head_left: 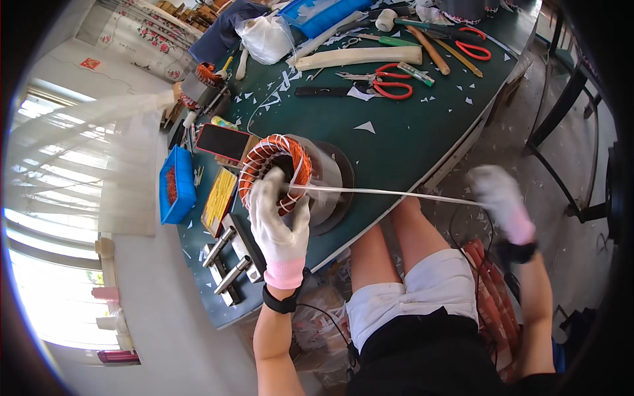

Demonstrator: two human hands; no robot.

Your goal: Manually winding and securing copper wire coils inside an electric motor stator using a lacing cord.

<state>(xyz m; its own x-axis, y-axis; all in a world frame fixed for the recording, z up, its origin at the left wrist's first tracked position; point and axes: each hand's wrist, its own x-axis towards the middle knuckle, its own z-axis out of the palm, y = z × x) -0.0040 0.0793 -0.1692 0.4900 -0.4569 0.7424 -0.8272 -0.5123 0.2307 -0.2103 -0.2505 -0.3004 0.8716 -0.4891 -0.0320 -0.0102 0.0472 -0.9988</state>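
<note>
A motor stator (323,173) lies on the green table in front of me, its orange copper winding (253,158) facing left and laced with white cord. My left hand (277,214), in a white glove with a pink cuff, grips the near side of the winding. Its fingertips reach into the bore, where they are partly hidden. From the winding a white cord (389,193) runs straight and taut to the right. My right hand (498,198), gloved the same way and smeared by motion, is closed on the cord's far end, out beyond the table edge above the floor.
Left of the stator lie a phone (222,142), a blue bin (176,185), a yellow-labelled box (218,201) and metal blocks (231,264). Farther back are red-handled scissors (389,84), a wooden stick (360,58), a plastic bag (264,38) and another stator (196,89).
</note>
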